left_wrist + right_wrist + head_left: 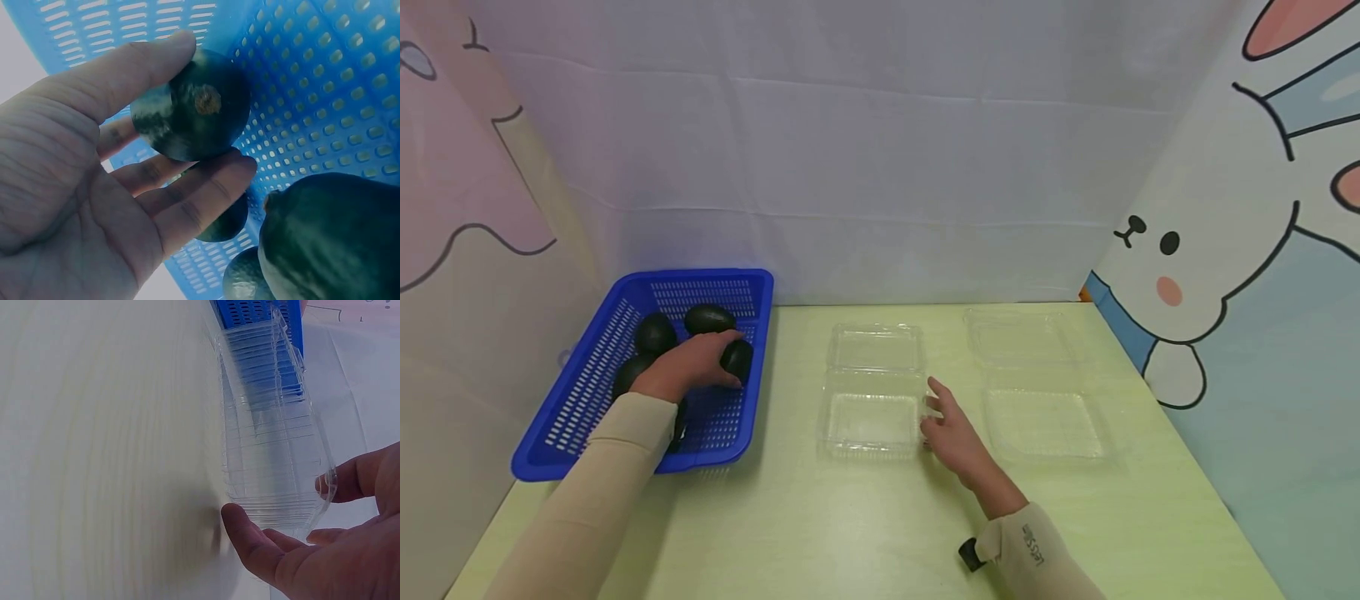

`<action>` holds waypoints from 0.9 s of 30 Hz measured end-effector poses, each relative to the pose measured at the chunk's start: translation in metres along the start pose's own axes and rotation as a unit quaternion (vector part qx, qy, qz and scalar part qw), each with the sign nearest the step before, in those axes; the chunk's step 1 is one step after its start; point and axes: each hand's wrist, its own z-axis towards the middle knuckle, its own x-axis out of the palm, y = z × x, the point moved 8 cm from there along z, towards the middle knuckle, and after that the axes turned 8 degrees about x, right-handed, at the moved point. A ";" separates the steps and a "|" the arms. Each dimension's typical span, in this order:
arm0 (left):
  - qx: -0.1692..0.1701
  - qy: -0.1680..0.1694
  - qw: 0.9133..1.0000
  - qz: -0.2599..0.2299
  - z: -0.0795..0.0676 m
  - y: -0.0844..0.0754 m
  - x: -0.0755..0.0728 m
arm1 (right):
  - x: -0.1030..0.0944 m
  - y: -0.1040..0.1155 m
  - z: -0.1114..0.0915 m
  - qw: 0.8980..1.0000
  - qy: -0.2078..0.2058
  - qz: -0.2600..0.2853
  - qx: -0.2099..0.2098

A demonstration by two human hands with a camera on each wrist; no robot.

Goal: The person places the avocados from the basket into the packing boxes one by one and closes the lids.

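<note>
In the blue basket my left hand (688, 367) grips a dark green avocado (737, 360). The left wrist view has the thumb over the top of this avocado (197, 106) and the fingers spread beneath it. More avocados lie around the hand, one large one (331, 240) close to the fingers. On the table, my right hand (955, 437) is at the right side of a clear plastic clamshell box (872, 417), which lies with its lid folded back. In the right wrist view, spread, gently bent fingers meet the edge of the box (269, 450).
The blue basket (748, 425) stands at the table's left side, by the cloth backdrop. A second clear clamshell box (1045, 421) lies opened to the right of my right hand. Cloth with a cartoon rabbit (1217, 283) hangs along the right edge of the pale table (790, 517).
</note>
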 end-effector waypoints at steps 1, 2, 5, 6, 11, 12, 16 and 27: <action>-0.001 0.001 1.000 -0.002 0.000 0.000 0.000 | 0.000 0.000 0.000 1.000 0.001 -0.001 0.000; -0.002 0.001 1.000 -0.004 0.000 -0.001 0.000 | 0.000 0.000 0.000 1.000 0.001 -0.002 0.000; -0.004 0.001 1.000 -0.008 -0.002 -0.002 0.000 | 0.001 -0.001 0.000 1.000 0.000 -0.003 0.000; -0.005 0.000 1.000 -0.010 -0.002 -0.003 0.000 | 0.001 -0.001 0.000 1.000 -0.001 -0.004 0.000; -0.003 -0.002 1.000 -0.008 -0.003 -0.006 -0.001 | 0.000 -0.002 0.002 1.000 -0.003 -0.006 0.000; -0.003 -0.002 1.000 -0.006 -0.003 -0.005 -0.001 | 0.000 -0.002 0.002 1.000 -0.004 -0.006 0.001; -0.005 -0.002 1.000 0.002 -0.003 -0.003 -0.001 | 0.000 -0.003 0.004 1.000 -0.008 -0.010 0.003; -0.026 -0.027 0.999 0.008 -0.012 0.005 -0.010 | 0.000 -0.004 0.004 1.000 -0.007 -0.008 -0.002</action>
